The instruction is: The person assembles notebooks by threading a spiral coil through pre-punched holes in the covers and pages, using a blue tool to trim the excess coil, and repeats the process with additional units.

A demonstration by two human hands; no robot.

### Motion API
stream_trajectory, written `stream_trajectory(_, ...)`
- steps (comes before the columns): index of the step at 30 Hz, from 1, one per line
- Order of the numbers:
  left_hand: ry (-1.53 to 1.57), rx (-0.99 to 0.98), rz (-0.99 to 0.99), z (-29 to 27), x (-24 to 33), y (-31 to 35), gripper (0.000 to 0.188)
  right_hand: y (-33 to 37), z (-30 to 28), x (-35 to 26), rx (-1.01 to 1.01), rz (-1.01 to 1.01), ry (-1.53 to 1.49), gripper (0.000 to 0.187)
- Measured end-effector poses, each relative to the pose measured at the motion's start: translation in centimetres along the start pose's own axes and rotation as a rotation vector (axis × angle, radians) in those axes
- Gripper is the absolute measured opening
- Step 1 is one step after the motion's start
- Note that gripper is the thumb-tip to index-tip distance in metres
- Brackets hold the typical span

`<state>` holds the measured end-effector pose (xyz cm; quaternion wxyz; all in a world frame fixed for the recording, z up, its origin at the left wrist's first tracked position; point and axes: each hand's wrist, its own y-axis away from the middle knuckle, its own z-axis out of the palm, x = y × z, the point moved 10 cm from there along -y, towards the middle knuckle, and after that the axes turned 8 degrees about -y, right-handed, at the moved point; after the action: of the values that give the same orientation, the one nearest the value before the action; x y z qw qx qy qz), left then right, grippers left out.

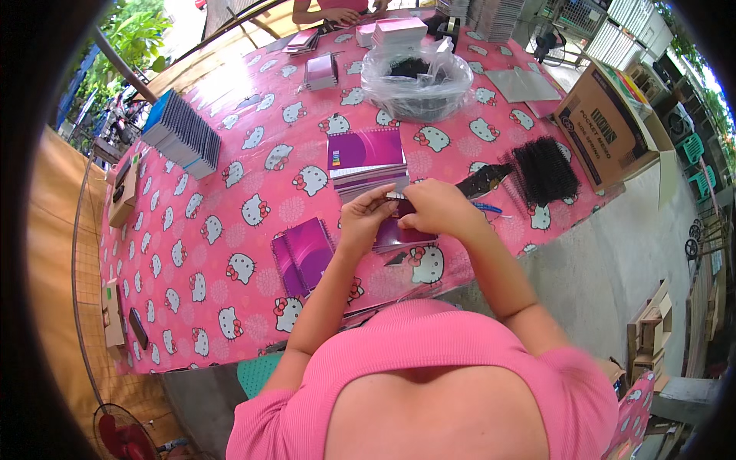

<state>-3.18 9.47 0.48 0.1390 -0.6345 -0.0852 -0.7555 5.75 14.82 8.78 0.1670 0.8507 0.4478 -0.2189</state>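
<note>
A small purple notebook (404, 236) lies flat near the table's front edge, under my hands. My left hand (366, 217) pinches at its top edge, fingertips and thumb close together. With bent fingers, my right hand (439, 205) grips the same edge from the right; anything thin between the fingertips is too small to make out. Just beyond is a stack of purple notebooks (366, 150) with spiral bindings. Two bound purple notebooks (304, 255) overlap to the left of my left forearm. Right of my hands is a pile of black spiral coils (543, 170), beside a flat black piece (484, 181) and a blue pen-like tool (488, 208).
A pink patterned cloth (253, 211) covers the table. Farther back stand a plastic-lined basin (418, 84) and small notebook stacks (320, 72). A tall spiral notebook stack (182, 134) is left, a cardboard box (613, 123) right. Another person's hands (345, 15) are at the far edge.
</note>
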Motion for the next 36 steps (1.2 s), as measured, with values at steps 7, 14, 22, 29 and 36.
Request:
stream_trajectory(7,-0.036,0.081,-0.042,-1.8,0.6,-0.1,0.033,-1.2,0.8,-1.5,-0.044,-0.058,0.029,0.035)
stream_trajectory(14,0.012,0.092,-0.017,-1.1,0.2,0.7,0.030,0.4,1.6,-1.6,-0.203,0.092,0.063,0.040)
stream_trajectory(22,0.124,0.006,0.040,0.1,1.4,0.6,0.020,8.7,-7.7,6.3,0.925,0.090,-0.571,0.038)
stream_trajectory(29,-0.028,0.031,0.315,1.3,5.7,1.0,0.025,11.8,1.8,16.8,0.682,0.002,0.105,0.065)
stream_trajectory(36,-0.271,0.134,0.487,0.6,9.8,3.7,0.024,12.3,4.1,17.8,0.646,0.144,0.238,0.077)
